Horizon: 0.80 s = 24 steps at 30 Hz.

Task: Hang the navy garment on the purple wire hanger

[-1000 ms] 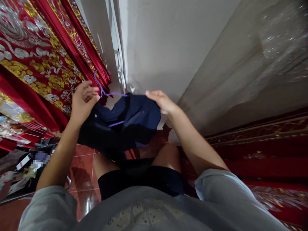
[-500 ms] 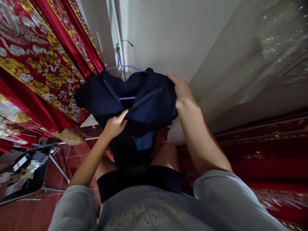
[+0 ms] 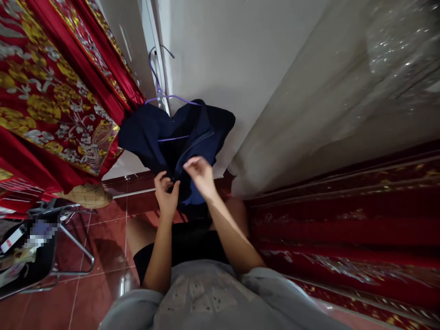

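A dark navy short-sleeved shirt with an open collar hangs on a thin purple hanger in front of me. My left hand is at the lower end of the shirt's front opening, its fingers curled and its thumb on the other side of the dark cloth. At the right front edge, my right hand has its fingertips pinched together by the piped border; the exact contact is hard to see. Below the hands, the shirt's lower part falls between my knees, partly hidden by my forearms.
The hanger hooks at a white vertical frame beside a pale wall. Red embroidered cloth hangs at left, above a black chair holding small items. Plastic-covered material and more red cloth line the right side.
My right hand has left the shirt's right shoulder and moved inward to its front edge. My left hand has shifted down slightly. The shirt's front now gapes wider and lower.
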Tool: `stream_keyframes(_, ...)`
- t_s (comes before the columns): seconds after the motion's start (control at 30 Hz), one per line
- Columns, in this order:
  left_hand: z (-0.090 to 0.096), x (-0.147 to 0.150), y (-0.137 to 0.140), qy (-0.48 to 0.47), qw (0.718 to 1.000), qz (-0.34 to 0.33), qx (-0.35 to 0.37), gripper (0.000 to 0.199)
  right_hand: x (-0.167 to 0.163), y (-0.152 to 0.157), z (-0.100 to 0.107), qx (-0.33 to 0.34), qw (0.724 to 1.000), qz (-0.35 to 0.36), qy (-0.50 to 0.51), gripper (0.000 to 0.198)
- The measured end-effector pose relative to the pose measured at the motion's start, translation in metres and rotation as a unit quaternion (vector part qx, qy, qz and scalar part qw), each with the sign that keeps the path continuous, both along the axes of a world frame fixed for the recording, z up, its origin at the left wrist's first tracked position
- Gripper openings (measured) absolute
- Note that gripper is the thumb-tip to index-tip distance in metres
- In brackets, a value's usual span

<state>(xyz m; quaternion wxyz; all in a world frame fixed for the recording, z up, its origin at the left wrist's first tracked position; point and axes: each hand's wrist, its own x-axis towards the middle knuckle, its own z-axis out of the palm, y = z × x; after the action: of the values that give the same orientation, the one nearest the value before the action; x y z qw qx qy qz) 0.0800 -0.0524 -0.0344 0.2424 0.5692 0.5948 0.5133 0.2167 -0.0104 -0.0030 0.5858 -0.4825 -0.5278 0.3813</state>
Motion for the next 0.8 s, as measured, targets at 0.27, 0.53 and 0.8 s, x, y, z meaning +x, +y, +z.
stream_keyframes(0.27,-0.007,-0.012,-0.010,-0.052,0.997,-0.060,-0.024,0.031,-0.029,-0.022,-0.027,-0.050,0.994,0.093,-0.017,0.024)
stream_keyframes(0.53,-0.001,0.006,-0.013,-0.071,0.995,-0.039,0.053,0.025,-0.004,-0.027,-0.016,-0.013,0.990,0.127,-0.062,0.028)
stream_keyframes(0.8,-0.005,0.011,-0.009,-0.142,0.986,-0.062,0.055,0.009,0.003,-0.022,-0.021,-0.069,0.992,0.107,0.013,0.030)
